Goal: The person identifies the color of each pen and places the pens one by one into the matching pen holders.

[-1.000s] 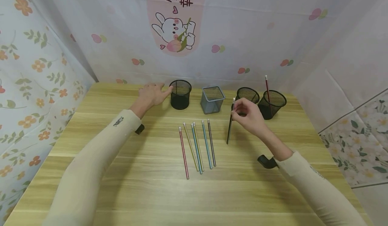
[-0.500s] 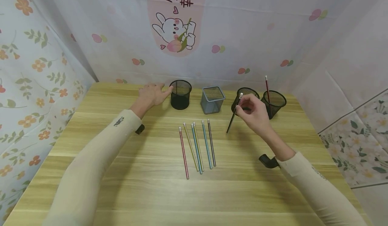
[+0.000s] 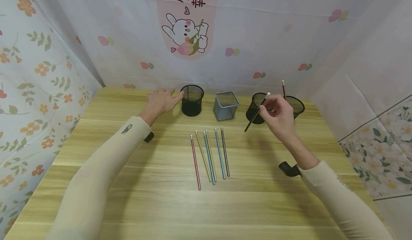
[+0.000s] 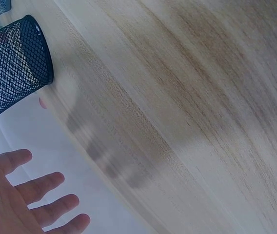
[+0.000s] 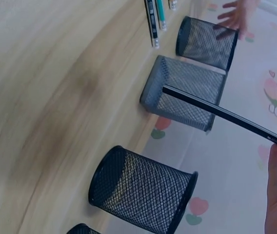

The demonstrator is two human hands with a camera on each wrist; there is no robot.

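Note:
My right hand (image 3: 279,116) pinches a black pencil (image 3: 252,120) near its white eraser end. The pencil tilts, eraser up, its lower end in front of a round black mesh pen cup (image 3: 250,112). In the right wrist view the pencil (image 5: 221,112) crosses in front of the square grey mesh cup (image 5: 189,90). My left hand (image 3: 162,99) is spread with straight fingers beside the leftmost round black mesh cup (image 3: 191,107); whether the thumb touches its rim I cannot tell. The rightmost cup (image 3: 298,106), partly hidden by my right hand, holds a red pencil (image 3: 284,89).
Several pencils lie mid-table, among them a red pencil (image 3: 195,165), a blue pencil (image 3: 220,154) and a black pencil (image 3: 225,154). The cups stand in a row along the back edge of the wooden table (image 3: 161,207), before a printed curtain (image 3: 267,29).
The right hand has moved right and slightly away from me with the black pencil, which has risen and tilted more. The left hand has stayed in place.

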